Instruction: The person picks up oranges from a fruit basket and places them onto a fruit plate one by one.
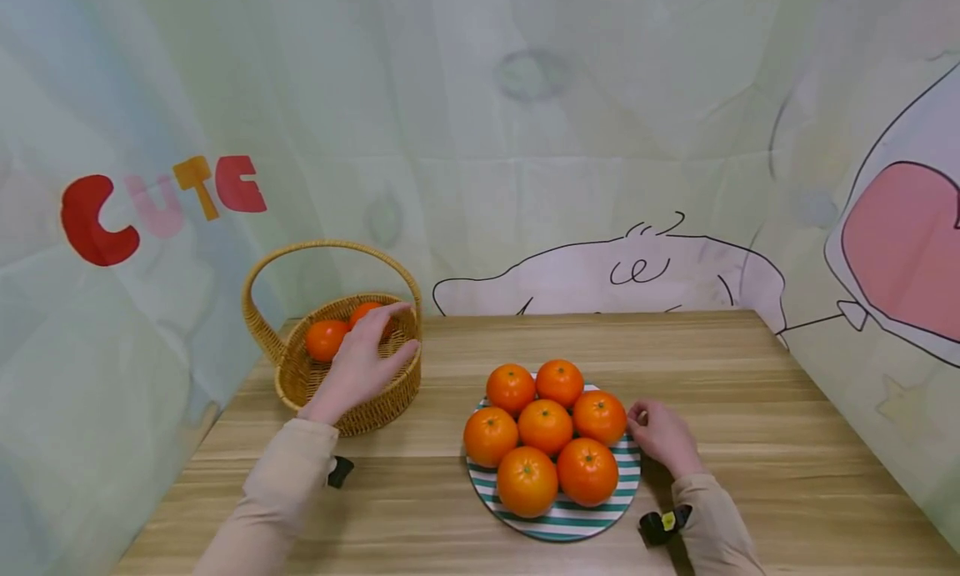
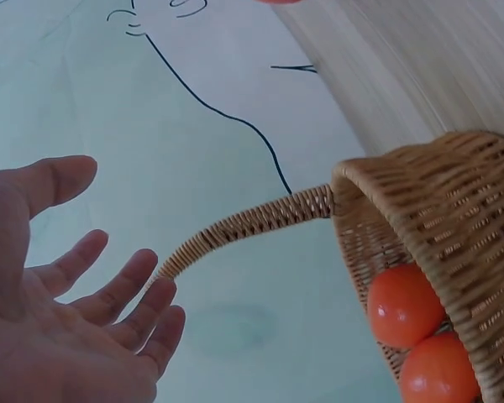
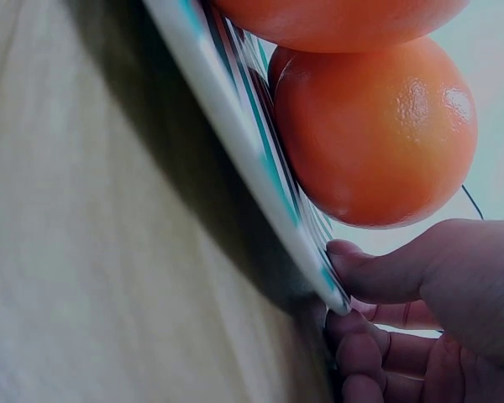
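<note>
My left hand is held over the wicker basket, fingers spread, nothing in its grasp. Inside the basket lie two oranges; one orange shows plainly, while the other is partly hidden by the hand. In the left wrist view the palm and loosely bent fingers are bare, beside the basket's handle. My right hand pinches the right rim of a striped plate, thumb on top and fingers beneath, as the right wrist view shows. Several oranges sit close together on that plate.
Both plate and basket stand on a wooden table, the basket at the back left with its tall arched handle upright. A printed curtain hangs behind the table and along its sides. Black straps circle the wrists.
</note>
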A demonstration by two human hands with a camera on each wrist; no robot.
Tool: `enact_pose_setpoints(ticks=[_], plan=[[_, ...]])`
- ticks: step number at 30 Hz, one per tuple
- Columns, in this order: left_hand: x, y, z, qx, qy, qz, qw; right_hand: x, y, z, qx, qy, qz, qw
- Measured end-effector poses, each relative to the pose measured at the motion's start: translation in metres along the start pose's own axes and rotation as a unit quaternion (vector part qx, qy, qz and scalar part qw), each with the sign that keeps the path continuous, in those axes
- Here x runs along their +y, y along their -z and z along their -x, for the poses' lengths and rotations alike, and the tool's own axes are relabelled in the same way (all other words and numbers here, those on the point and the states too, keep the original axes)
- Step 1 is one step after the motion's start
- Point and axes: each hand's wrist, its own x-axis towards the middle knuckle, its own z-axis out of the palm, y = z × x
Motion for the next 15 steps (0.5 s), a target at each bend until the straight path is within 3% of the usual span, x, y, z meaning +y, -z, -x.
enact_pose_setpoints(ticks=[8, 15], plan=[[-0.018, 0.011, 0.008, -0.016, 0.032, -0.012, 0.9993, -0.001, 0.000, 0.001, 0.000, 0.000, 0.000, 1.000], [-0.033, 0.022, 0.017, -0.007, 0.045, -0.020, 0.9988, -0.001, 0.001, 0.000, -0.003, -0.004, -0.002, 1.000]])
